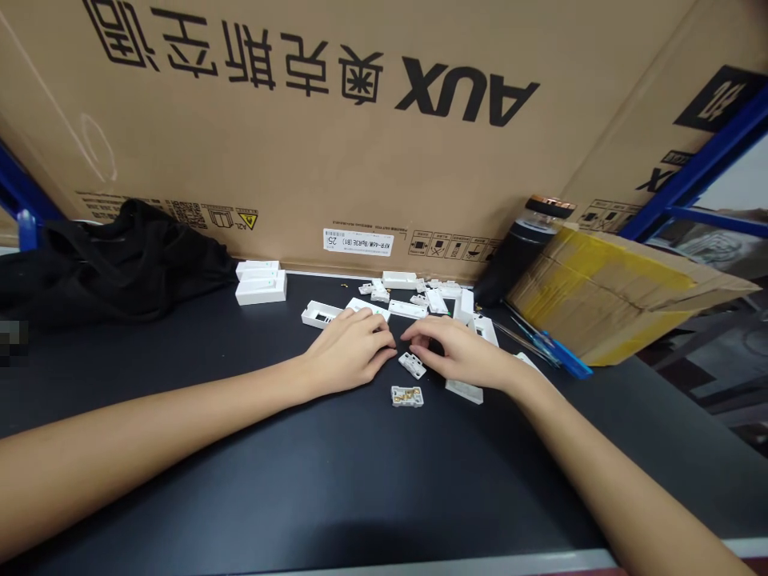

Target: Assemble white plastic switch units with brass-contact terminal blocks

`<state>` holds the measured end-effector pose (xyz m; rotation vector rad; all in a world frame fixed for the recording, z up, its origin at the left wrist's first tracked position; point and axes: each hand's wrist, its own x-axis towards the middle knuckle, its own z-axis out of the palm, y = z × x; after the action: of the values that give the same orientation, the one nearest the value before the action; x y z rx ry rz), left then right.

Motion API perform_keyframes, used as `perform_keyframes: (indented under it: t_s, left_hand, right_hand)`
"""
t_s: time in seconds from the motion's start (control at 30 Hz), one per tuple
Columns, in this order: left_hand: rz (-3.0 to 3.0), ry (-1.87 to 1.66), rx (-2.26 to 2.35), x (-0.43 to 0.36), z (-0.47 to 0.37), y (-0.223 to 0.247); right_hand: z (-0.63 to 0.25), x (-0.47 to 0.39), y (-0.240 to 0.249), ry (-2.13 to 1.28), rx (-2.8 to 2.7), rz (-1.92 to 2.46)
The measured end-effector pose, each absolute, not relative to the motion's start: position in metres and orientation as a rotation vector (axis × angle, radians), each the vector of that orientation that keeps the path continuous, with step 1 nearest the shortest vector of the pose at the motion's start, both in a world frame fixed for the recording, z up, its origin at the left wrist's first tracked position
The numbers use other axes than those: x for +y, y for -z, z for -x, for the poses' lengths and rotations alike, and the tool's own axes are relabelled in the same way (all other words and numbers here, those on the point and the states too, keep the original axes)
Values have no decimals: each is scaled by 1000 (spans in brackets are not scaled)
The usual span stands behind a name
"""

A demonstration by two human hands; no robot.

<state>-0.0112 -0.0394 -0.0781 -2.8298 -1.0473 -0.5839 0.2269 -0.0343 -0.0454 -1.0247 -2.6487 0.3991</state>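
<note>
Hands [351, 350] amid white parts [412, 366], bottle [513, 258] beyond

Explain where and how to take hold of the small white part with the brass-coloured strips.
Pinch the white part by its two short ends, coming down from above. It lies flat, longer than wide, with the brass-coloured strips facing up, so an end grip should keep fingertips off them.

A huge AUX air-conditioner carton [384, 160], its lettering upside down, stands like a wall along the back of the dark worktop [288, 488], whose near edge is pale. Blue metal uprights [696, 176] rise at both sides. Soft light leaves a faint sheen on the dark surface.
</note>
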Motion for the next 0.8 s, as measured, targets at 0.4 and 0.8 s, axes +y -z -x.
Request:
perform_keyframes:
  t_s: [0.4,0.8]
  left_hand:
    - [2713,242,-848,-32,11,67]
    - [2849,38,-870,-24,20,38]
  right_hand:
    - [-228,-41,30,-253,-2665,987]
    - [-231,-45,20,-193,-2677,973]
